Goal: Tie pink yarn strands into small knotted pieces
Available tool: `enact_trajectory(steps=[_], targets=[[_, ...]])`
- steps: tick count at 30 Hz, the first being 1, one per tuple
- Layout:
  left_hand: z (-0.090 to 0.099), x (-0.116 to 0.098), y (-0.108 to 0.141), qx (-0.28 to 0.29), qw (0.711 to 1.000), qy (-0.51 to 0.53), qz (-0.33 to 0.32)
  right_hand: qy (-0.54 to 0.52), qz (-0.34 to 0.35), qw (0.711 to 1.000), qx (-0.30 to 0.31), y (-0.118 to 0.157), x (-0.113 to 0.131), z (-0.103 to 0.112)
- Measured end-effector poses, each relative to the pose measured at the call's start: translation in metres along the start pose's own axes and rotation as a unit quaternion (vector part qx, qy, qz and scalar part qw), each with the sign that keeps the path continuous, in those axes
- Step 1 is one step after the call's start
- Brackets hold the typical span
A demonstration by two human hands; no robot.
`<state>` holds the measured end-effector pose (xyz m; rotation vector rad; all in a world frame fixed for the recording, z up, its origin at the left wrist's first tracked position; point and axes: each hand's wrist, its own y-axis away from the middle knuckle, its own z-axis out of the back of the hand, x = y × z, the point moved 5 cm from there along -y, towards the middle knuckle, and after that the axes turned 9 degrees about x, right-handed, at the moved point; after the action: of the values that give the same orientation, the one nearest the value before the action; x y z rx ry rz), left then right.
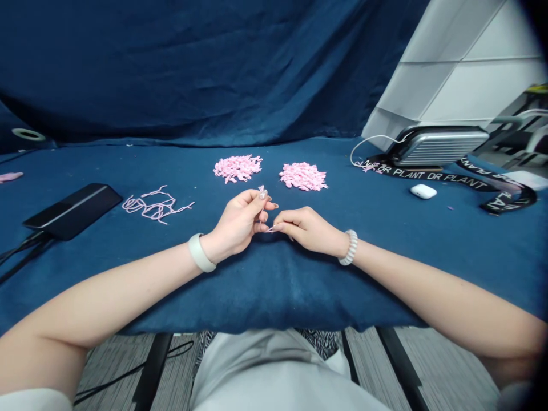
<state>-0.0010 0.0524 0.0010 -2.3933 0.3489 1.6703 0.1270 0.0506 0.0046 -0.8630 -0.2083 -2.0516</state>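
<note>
My left hand (237,224) is raised above the blue cloth, its fingertips pinching a small pink yarn knot (262,193). My right hand (305,229) comes in from the other side, with a thin pink yarn end (270,229) between its fingertips. The two hands nearly meet at the fingertips. Beyond them lie two heaps of short pink yarn pieces (237,168) (302,176), side by side. A loose tangle of longer pink yarn (156,205) rests to the left of my left hand.
A dark-blue cloth (274,285) covers the table, and a blue drape hangs behind it. A black phone-like device (72,211) with cables lies at left. At right are a silver ridged case (440,147), a black printed lanyard (449,182) and a white earbud case (423,191).
</note>
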Motion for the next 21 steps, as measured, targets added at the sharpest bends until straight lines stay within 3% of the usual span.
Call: enact_trajectory(steps=[10,17,21], targets=[[0.001,0.021,0.002,0.012,0.997,-0.013,0.073,-0.048,0.009,0.999,-0.018,0.012,-0.009,0.008],[-0.003,0.027,0.003,0.043,0.995,-0.012,0.094,0.053,-0.005,0.997,-0.061,0.020,-0.004,0.018],[-0.003,0.029,0.003,0.062,0.993,-0.027,0.096,0.053,-0.049,0.994,-0.084,0.022,-0.007,0.024]])
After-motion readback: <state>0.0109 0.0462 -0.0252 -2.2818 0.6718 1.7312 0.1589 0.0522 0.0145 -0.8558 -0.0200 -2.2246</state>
